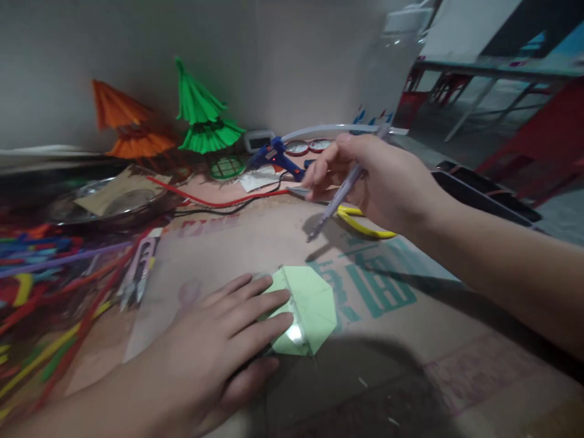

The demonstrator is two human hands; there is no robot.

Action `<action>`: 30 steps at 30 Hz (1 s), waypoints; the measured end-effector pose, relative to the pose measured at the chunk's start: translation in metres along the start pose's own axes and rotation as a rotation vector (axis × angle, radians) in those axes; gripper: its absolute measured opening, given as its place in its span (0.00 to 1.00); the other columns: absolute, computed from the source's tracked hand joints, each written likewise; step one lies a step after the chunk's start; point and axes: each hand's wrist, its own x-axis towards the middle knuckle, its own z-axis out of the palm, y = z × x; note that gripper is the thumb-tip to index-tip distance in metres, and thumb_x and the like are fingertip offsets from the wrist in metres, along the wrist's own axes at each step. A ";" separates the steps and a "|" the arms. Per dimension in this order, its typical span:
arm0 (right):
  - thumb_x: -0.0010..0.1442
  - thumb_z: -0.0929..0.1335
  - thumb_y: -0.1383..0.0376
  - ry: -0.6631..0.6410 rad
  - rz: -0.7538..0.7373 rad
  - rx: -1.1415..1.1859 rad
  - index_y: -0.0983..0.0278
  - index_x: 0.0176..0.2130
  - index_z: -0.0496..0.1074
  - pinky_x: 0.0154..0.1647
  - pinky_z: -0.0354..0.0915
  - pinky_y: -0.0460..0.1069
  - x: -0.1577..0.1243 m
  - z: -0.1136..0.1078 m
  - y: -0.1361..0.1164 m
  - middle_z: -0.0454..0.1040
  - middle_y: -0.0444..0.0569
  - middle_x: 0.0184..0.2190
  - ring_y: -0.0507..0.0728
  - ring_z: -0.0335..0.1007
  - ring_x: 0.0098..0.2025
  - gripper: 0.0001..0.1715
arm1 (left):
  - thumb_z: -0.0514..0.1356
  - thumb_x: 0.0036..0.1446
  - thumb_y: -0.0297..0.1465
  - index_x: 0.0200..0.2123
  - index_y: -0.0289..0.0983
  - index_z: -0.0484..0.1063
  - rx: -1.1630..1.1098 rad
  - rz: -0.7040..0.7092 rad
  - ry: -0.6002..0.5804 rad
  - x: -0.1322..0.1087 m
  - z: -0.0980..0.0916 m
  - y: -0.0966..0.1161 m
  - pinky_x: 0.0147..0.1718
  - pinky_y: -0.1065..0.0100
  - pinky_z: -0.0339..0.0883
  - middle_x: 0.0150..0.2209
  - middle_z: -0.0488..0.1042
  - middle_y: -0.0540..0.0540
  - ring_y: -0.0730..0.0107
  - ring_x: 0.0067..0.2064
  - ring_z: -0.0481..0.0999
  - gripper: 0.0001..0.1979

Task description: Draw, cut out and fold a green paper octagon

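Observation:
My left hand (232, 340) lies flat with its fingers stretched out, pressing on what looks like a transparent ruler (295, 333). Under that strip is a light green paper octagon (319, 310) with faint fold lines; my fingers cover its left side. Cardboard (255, 237) with green and reddish print lies beneath. Above and to the right of the octagon, my right hand (365, 176) is closed around a greyish pen (340, 198). The pen's tip points down and left, apart from the paper. Yellow-handled scissors (365, 225) lie below that hand, partly hidden by it.
A blue glue gun (278, 158) sits at the back near two small round containers (314, 146). Orange (132, 121) and green (207, 109) pipe-cleaner towers stand by the wall. Left are a metal tray (109, 201) and a pile of coloured pipe cleaners (50, 274).

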 end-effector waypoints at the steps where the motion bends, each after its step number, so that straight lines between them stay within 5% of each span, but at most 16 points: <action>1: 0.76 0.59 0.55 -0.055 0.013 -0.043 0.65 0.26 0.76 0.31 0.74 0.47 -0.005 0.004 0.001 0.77 0.50 0.25 0.53 0.75 0.26 0.32 | 0.58 0.68 0.30 0.62 0.41 0.69 -0.024 -0.006 0.004 0.000 0.000 0.001 0.63 0.43 0.70 0.64 0.75 0.45 0.49 0.65 0.73 0.20; 3: 0.74 0.58 0.42 -0.222 0.066 -0.106 0.65 0.34 0.79 0.28 0.74 0.48 -0.017 0.009 0.006 0.77 0.49 0.22 0.54 0.75 0.23 0.37 | 0.58 0.69 0.31 0.62 0.41 0.68 -0.073 -0.032 -0.003 0.000 0.003 0.002 0.63 0.39 0.69 0.64 0.75 0.44 0.47 0.65 0.72 0.19; 6: 0.72 0.63 0.44 -0.339 0.026 -0.134 0.63 0.46 0.77 0.42 0.77 0.50 -0.035 0.016 0.021 0.83 0.51 0.38 0.57 0.82 0.38 0.28 | 0.56 0.71 0.32 0.63 0.39 0.67 -0.110 -0.042 0.006 -0.002 0.007 0.000 0.62 0.36 0.68 0.65 0.73 0.42 0.43 0.66 0.70 0.19; 9: 0.67 0.73 0.58 -0.333 -0.030 -0.337 0.61 0.44 0.71 0.32 0.72 0.46 -0.047 0.021 0.038 0.78 0.44 0.35 0.52 0.76 0.33 0.11 | 0.56 0.71 0.31 0.63 0.38 0.66 -0.127 -0.031 0.010 -0.003 0.008 -0.001 0.63 0.35 0.66 0.66 0.72 0.40 0.42 0.67 0.70 0.19; 13: 0.68 0.69 0.63 -0.302 0.007 -0.410 0.59 0.38 0.64 0.21 0.61 0.45 -0.052 0.026 0.049 0.67 0.37 0.26 0.49 0.68 0.23 0.08 | 0.56 0.71 0.30 0.63 0.37 0.67 -0.141 -0.024 0.009 -0.004 0.008 -0.002 0.65 0.36 0.62 0.66 0.71 0.40 0.44 0.68 0.68 0.19; 30: 0.66 0.65 0.69 -0.264 0.161 -0.302 0.61 0.38 0.66 0.18 0.61 0.42 -0.046 0.036 0.040 0.70 0.37 0.25 0.47 0.68 0.19 0.03 | 0.56 0.71 0.29 0.62 0.37 0.66 -0.149 -0.019 0.018 -0.004 0.006 -0.002 0.65 0.36 0.62 0.66 0.71 0.40 0.43 0.67 0.69 0.18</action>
